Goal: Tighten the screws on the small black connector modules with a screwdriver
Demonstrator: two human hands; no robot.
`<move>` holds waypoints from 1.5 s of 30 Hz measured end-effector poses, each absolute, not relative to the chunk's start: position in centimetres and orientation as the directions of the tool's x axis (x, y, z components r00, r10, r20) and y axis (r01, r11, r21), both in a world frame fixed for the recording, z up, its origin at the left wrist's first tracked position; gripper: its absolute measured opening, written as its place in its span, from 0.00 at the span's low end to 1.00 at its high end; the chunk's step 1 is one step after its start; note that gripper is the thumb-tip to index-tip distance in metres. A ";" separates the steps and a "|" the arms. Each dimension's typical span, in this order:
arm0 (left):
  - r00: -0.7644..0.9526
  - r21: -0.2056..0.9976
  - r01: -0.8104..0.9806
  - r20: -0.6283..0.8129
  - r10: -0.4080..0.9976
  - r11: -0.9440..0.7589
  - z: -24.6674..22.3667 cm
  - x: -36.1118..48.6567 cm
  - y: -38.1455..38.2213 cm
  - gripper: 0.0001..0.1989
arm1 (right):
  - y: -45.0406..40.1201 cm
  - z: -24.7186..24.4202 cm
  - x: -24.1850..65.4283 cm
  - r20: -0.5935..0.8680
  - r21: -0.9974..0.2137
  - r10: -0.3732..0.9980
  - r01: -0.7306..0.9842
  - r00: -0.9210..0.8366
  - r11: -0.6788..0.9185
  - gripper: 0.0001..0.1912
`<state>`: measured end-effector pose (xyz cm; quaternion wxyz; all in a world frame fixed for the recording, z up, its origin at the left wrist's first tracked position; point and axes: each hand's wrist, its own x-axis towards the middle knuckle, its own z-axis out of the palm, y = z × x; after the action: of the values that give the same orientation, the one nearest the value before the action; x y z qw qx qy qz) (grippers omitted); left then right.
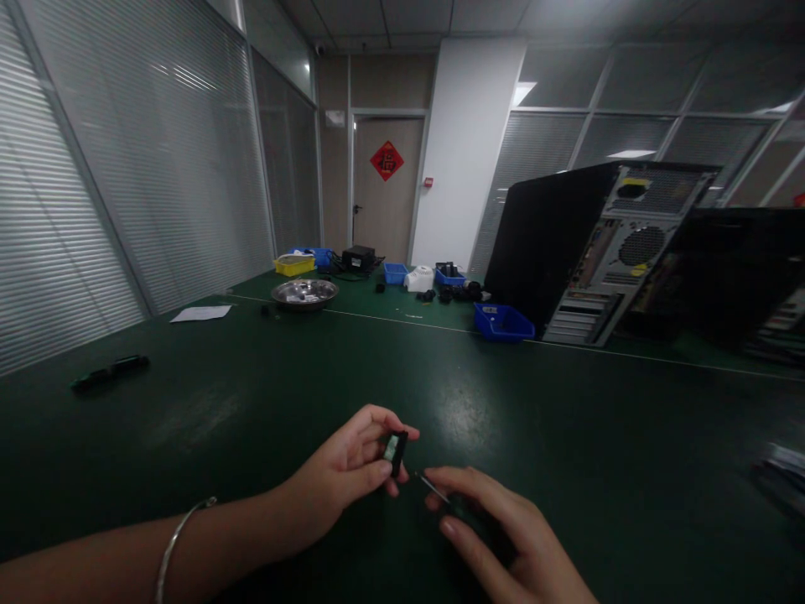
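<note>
Small black piece (396, 450) (partly pale green)

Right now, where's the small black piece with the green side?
In the head view, the small black piece is at lower centre, in your left hand, left of the thin tool in your right hand.

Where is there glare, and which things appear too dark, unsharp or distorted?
Head view: two glare patches on the green tabletop, under dim light; head view, right side: the computer tower leans, probably from wide-angle stretch; head view, bottom: the small part in the left hand looks soft, and the tool in the right hand is nearly lost in darkness, except its bright shaft.
</note>
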<state>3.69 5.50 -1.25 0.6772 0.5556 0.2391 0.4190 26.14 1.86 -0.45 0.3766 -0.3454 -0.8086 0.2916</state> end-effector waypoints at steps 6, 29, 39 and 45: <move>0.551 0.985 -0.170 0.101 0.829 -0.008 -0.7 3.4 5.2 0.15 | 2.0 -0.6 26.3 0.353 -0.733 0.785 0.371 -0.509 0.571 0.19; 0.521 0.826 0.273 0.304 0.798 -0.493 0.3 3.1 4.5 0.13 | 1.7 -0.2 25.9 0.291 -0.701 0.772 0.424 -0.565 0.574 0.18; 0.499 0.974 0.073 0.149 0.854 -0.213 -0.1 3.4 4.8 0.11 | 2.0 -0.2 26.1 0.286 -0.729 0.769 0.391 -0.571 0.561 0.18; 0.491 0.998 -0.046 0.066 0.869 -0.050 0.2 3.8 4.7 0.11 | 2.0 -0.4 26.2 0.297 -0.748 0.767 0.360 -0.568 0.557 0.19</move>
<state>3.75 4.67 0.22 0.6035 0.6174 0.3331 0.3789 26.24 2.04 -0.43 0.3145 -0.3419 -0.8244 0.3234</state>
